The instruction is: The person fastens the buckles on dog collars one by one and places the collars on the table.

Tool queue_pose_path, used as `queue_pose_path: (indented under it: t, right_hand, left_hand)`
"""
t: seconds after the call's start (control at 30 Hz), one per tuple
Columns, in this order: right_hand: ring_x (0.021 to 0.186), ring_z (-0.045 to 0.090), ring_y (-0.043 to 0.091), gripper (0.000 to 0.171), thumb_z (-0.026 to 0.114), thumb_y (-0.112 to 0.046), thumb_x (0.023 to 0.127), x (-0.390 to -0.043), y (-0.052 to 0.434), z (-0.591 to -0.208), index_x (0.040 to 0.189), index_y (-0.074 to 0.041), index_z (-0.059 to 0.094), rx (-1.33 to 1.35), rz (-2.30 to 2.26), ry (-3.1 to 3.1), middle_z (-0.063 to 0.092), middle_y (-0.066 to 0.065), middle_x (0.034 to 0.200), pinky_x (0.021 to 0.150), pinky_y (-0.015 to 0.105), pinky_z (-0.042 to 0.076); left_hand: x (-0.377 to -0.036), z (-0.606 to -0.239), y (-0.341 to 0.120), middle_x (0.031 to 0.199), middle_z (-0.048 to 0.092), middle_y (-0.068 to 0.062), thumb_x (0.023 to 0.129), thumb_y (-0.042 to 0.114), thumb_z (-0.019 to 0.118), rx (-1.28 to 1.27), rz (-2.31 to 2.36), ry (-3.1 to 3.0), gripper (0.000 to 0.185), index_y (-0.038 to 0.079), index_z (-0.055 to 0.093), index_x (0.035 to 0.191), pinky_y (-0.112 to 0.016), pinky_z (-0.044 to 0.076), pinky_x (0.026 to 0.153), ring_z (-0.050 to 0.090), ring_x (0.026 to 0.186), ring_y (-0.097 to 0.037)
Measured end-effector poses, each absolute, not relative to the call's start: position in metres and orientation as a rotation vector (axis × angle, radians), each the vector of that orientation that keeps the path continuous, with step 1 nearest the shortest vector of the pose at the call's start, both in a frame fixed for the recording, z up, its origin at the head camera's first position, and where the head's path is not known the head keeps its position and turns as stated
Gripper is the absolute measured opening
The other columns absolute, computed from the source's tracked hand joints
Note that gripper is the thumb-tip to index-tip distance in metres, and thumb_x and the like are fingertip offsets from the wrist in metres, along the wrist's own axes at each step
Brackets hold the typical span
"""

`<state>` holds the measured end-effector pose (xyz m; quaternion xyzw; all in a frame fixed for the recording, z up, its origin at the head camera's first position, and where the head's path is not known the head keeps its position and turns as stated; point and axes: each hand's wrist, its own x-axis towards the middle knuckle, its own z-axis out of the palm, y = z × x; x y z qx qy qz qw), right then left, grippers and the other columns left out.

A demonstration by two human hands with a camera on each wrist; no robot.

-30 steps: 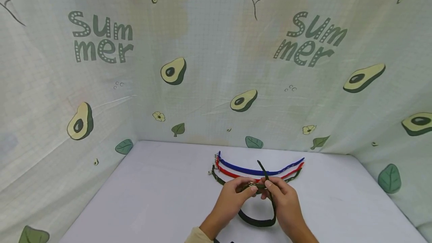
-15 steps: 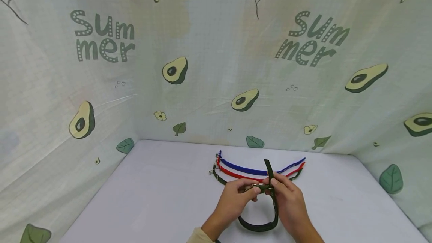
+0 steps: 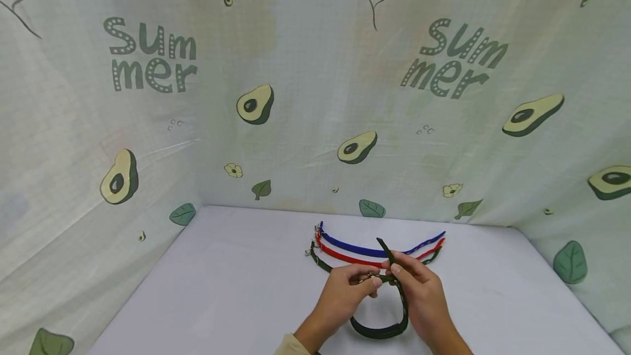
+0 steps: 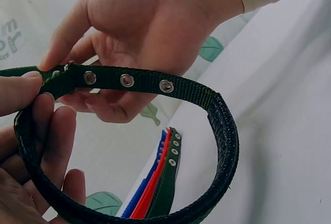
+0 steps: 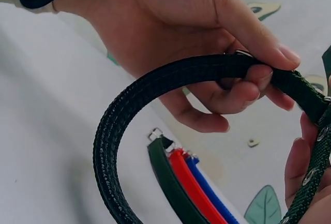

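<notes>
Dark green webbing strap (image 3: 379, 335), bent into a loop: the left hand (image 3: 342, 289) pinches it beside the metal buckle (image 3: 373, 275), the right hand (image 3: 423, 289) pinches it just to the right. The loop extends toward the near side. Farther off lie a blue strap (image 3: 365, 250), red strap (image 3: 345, 258) and second green strap (image 3: 322, 264) on the white table (image 3: 222, 278).

Avocado-printed fabric (image 3: 305, 59) is screening a white surface (image 3: 222, 284) behind and on both sides, booth-like. It is hiding what kind of room this is.
</notes>
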<state>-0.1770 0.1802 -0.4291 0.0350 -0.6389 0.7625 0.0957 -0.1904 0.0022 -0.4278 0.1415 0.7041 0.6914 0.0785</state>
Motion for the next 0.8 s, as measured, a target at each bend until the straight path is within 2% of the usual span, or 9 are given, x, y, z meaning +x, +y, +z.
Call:
queue_pose_path:
  t: [0.2,0.3,0.43,0.67,0.8]
  right_hand:
    - [0.099,0.070,0.015,0.037,0.068,-0.009,0.096,-0.1786,0.1835,-0.4310,0.130,0.002,0.063,0.216,1.948,-2.102,0.072,0.004,0.110,0.085,0.024,0.054]
    - [0.099,0.071,0.014,0.036,0.068,-0.003,0.094,-0.1792,0.1843,-0.4313,0.129,0.004,0.064,0.317,1.878,-2.110,0.071,0.003,0.113,0.084,0.025,0.055]
    - [0.097,0.071,0.014,0.033,0.067,0.005,0.092,-0.1788,0.1849,-0.4303,0.125,0.009,0.064,0.397,1.862,-2.069,0.072,0.005,0.110,0.083,0.027,0.056]
    - [0.091,0.072,0.015,0.029,0.068,0.004,0.092,-0.1785,0.1821,-0.4298,0.121,0.006,0.067,0.280,1.858,-2.089,0.072,0.017,0.104,0.078,0.028,0.057]
    - [0.088,0.072,0.015,0.027,0.068,0.005,0.092,-0.1777,0.1813,-0.4307,0.119,0.006,0.068,0.271,1.842,-2.089,0.071,0.020,0.102,0.074,0.029,0.059]
  left_hand:
    - [-0.1941,-0.4280,-0.0010,0.100,0.073,0.001,0.092,0.019,0.074,0.458,2.133,2.062,0.023,0.011,0.075,0.113,-0.025,0.056,0.080,0.070,0.088,-0.019]
    - [-0.1953,-0.4281,-0.0026,0.101,0.073,0.001,0.092,0.019,0.074,0.461,2.142,2.063,0.022,0.011,0.075,0.112,-0.025,0.056,0.080,0.069,0.089,-0.018]
    - [-0.1956,-0.4281,-0.0032,0.099,0.072,0.001,0.092,0.019,0.074,0.452,2.139,2.080,0.021,0.010,0.075,0.111,-0.024,0.055,0.079,0.067,0.086,-0.014]
    - [-0.1968,-0.4289,-0.0028,0.098,0.073,0.001,0.090,0.023,0.077,0.433,2.123,2.110,0.025,0.011,0.075,0.112,-0.027,0.055,0.077,0.067,0.084,-0.014]
    - [-0.1980,-0.4288,-0.0034,0.092,0.073,0.004,0.088,0.030,0.078,0.343,2.055,2.184,0.028,0.012,0.077,0.110,-0.032,0.047,0.073,0.066,0.078,-0.013]
